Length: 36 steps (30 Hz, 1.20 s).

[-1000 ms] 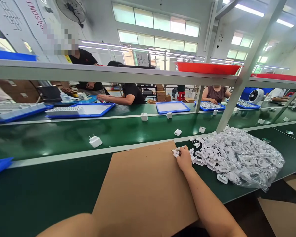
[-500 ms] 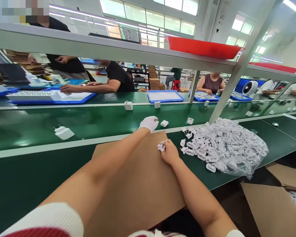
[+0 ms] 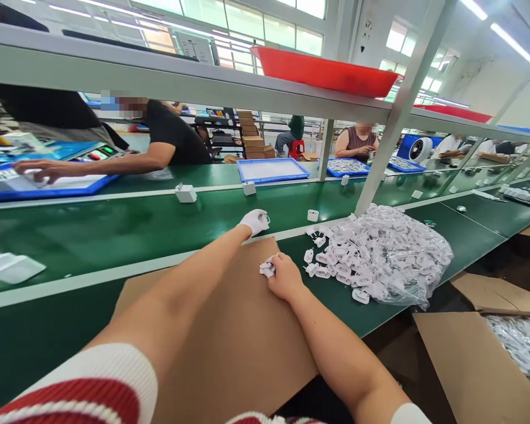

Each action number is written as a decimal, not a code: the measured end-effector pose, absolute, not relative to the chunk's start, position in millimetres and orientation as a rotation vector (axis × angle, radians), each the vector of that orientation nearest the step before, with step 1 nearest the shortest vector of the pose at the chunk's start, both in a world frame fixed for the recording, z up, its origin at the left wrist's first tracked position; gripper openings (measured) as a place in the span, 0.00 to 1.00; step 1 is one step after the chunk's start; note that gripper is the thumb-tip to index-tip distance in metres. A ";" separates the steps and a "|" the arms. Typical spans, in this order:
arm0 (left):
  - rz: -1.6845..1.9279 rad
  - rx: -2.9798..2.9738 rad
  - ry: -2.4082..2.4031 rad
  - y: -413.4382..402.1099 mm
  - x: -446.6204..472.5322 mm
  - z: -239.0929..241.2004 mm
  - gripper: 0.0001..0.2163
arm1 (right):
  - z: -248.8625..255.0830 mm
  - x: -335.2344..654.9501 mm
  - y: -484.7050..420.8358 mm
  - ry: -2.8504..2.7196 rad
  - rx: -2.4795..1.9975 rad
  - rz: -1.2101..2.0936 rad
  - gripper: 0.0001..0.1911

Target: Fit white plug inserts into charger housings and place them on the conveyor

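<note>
My left hand (image 3: 255, 222), in a white glove, is over the green conveyor belt (image 3: 128, 227). Its fingers curl round a white charger housing, mostly hidden by the glove. Bare, my right hand (image 3: 286, 275) pinches a few small white plug covers (image 3: 267, 268) above a brown cardboard sheet (image 3: 242, 330). To its right lies a heap of similar white plug covers (image 3: 344, 259), partly spilling from a clear plastic bag (image 3: 417, 259). Another white charger housing (image 3: 312, 215) sits on the belt just right of my left hand.
More white housings (image 3: 186, 194) stand along the belt. A metal post (image 3: 382, 141) rises behind the bag, and a shelf bearing a red tray (image 3: 327, 70) crosses above. Co-workers sit opposite beside blue trays (image 3: 272, 171). An open carton (image 3: 472, 365) stands at lower right.
The view has swung right, so the scene shifts left. My left hand has reached rightward and closed round the housing beside it. My right hand still holds the plug covers.
</note>
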<state>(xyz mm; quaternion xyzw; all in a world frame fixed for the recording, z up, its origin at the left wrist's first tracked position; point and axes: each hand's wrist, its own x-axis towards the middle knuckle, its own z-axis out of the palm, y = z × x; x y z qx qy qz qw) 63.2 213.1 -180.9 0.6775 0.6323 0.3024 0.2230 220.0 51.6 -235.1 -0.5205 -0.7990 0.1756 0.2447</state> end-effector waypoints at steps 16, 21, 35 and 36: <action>1.012 1.705 1.814 2.3 14.4 -224.5 0.30 | -219.3 209.9 50.4 -1.209 -1.063 1.420 0.23; 1.011 1.584 1.775 -5.9 12.2 -225.6 0.27 | -210.5 203.9 34.7 -1.214 -1.056 1.477 0.24; 0.990 1.444 1.572 -6.5 24.6 -213.5 0.18 | -213.2 197.9 21.5 -2.110 -0.949 0.349 0.10; 1.000 1.444 1.555 -6.2 24.3 -213.8 0.17 | -214.0 197.6 22.4 -2.126 -0.956 0.329 0.08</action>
